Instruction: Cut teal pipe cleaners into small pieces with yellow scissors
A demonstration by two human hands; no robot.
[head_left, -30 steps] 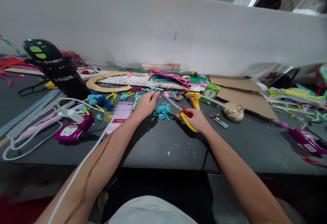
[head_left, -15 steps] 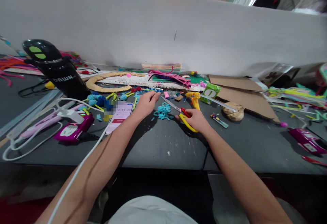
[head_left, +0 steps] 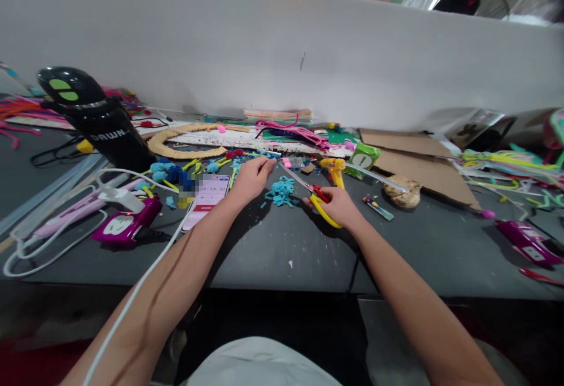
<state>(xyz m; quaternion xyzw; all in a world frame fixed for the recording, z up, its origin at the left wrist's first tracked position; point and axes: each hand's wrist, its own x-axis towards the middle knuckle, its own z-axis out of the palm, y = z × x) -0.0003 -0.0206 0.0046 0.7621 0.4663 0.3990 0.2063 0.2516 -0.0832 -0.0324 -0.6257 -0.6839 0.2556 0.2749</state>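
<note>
My right hand (head_left: pixel 335 205) is closed around the red and yellow handles of a pair of scissors (head_left: pixel 321 205). Their blades point up and left, toward the fingertips of my left hand (head_left: pixel 254 180). The left fingers are pinched together near the blade tips; whatever they hold is too small to make out. Below the blades lies a heap of short light-blue cut pieces (head_left: pixel 282 191) on the dark table (head_left: pixel 282 257). A phone (head_left: pixel 208 198) showing a timer lies just left of my left wrist.
A yellow glue gun (head_left: pixel 335 170) and a green packet (head_left: pixel 363 160) sit behind my right hand. At left stand a black bottle (head_left: pixel 110 130) and a purple power strip (head_left: pixel 127 224) with white cables. Cardboard (head_left: pixel 423 163) lies at right, near a pale lump (head_left: pixel 402 191).
Hardly anything differs. The scissors and both hands stay in nearly the same place, with only a very slight shift of the blades.
</note>
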